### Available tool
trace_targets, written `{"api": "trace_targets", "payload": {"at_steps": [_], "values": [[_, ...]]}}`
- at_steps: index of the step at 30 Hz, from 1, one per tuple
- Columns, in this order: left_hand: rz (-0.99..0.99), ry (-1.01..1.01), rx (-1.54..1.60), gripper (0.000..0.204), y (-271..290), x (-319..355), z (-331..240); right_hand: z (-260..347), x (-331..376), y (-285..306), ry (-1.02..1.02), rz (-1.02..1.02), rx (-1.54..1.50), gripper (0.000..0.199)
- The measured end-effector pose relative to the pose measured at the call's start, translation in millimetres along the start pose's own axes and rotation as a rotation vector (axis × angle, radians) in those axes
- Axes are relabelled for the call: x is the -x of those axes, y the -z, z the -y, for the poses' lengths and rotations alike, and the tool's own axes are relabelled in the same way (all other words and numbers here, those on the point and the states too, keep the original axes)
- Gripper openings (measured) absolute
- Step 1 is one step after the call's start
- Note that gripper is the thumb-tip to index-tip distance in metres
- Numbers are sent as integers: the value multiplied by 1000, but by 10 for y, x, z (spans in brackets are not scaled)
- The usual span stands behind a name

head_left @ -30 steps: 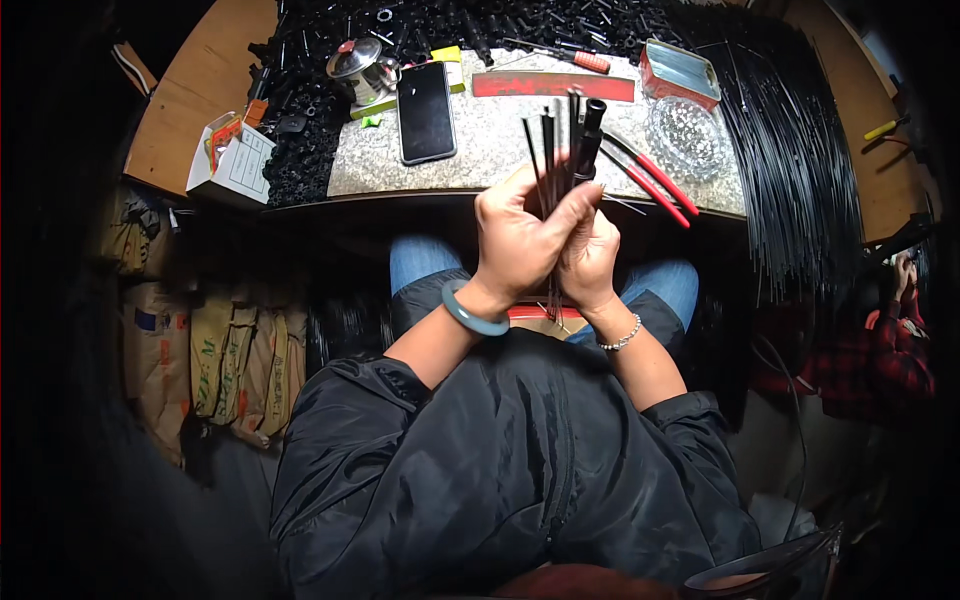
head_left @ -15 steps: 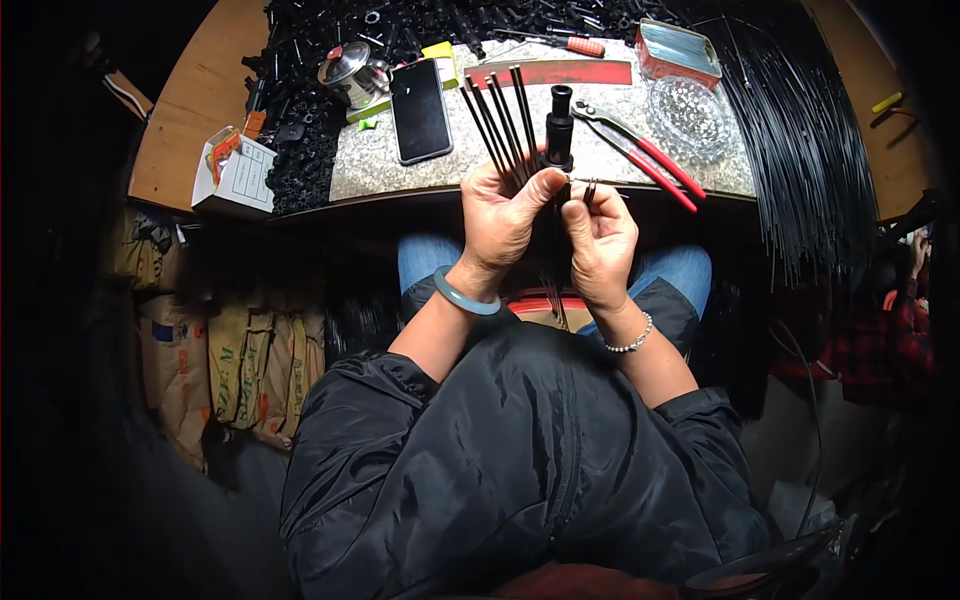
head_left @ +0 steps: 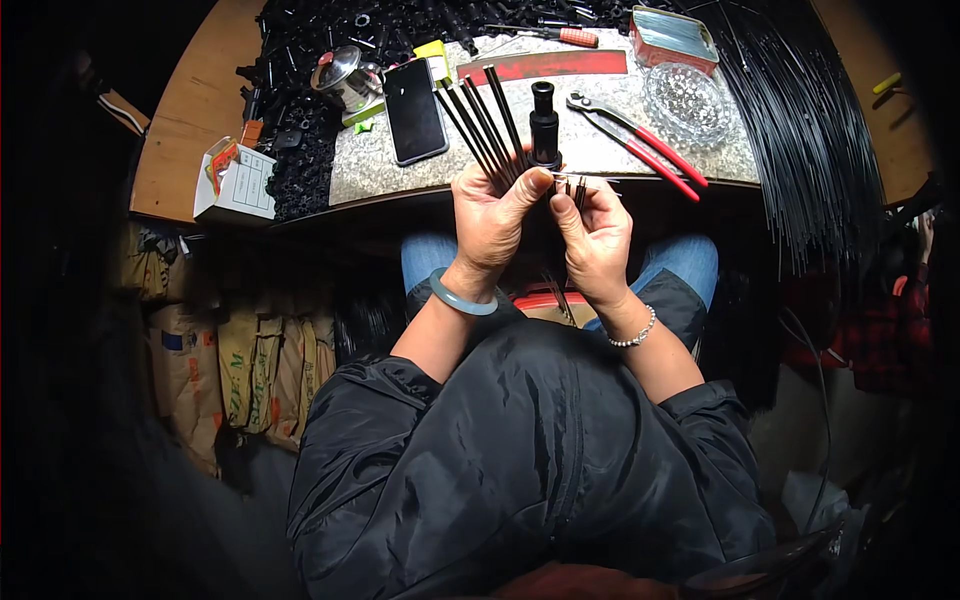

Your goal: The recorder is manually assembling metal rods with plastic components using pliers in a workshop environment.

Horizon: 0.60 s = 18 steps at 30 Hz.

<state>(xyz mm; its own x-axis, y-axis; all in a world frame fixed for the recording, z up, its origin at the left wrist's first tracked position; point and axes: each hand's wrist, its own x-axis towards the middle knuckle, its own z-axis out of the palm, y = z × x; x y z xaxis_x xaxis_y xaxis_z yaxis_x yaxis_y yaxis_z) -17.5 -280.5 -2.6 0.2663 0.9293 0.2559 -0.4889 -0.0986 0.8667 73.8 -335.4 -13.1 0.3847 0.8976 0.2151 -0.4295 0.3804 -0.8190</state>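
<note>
My left hand [head_left: 490,215] is closed around the lower part of a fan of slim black rods [head_left: 478,128]. The same fingers hold an upright black plastic tube piece [head_left: 544,135], stepped and with a flared top. My right hand [head_left: 598,245] is closed just beside it, thumb against the fingers. A thin pale wire [head_left: 598,179] runs from the foot of the tube piece across these fingers. Short dark rod ends [head_left: 579,193] show among the right fingers; their grip is partly hidden. Both hands are held just in front of the table edge.
Cutting pliers with red handles [head_left: 650,150] lie right of the tube piece. A phone [head_left: 415,115], a red strip [head_left: 545,66] and a glass dish [head_left: 688,105] rest on the speckled board. Black parts [head_left: 300,110] are heaped left, long black rods [head_left: 815,150] right.
Both hands, with the rods and the tube piece, have shifted slightly left. More of the pale wire shows beside the right fingers.
</note>
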Motion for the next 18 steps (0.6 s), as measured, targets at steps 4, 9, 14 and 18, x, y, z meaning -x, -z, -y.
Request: {"api": "trace_targets", "payload": {"at_steps": [4, 9, 14, 18], "values": [[-8, 0, -10, 22, 2, -5, -13, -18, -39, 65, -24, 29, 58, 13], [29, -27, -44, 24, 10, 6, -10, -56, -82, 91, -137, 61, -40, 11], [54, -2, -77, 33, 44, 10, -14, -64, -80, 86, -114, 66, -47, 8], [8, -91, -282, 32, 14, 40, -20, -94, -66, 61, -49, 16, -140, 9]]}}
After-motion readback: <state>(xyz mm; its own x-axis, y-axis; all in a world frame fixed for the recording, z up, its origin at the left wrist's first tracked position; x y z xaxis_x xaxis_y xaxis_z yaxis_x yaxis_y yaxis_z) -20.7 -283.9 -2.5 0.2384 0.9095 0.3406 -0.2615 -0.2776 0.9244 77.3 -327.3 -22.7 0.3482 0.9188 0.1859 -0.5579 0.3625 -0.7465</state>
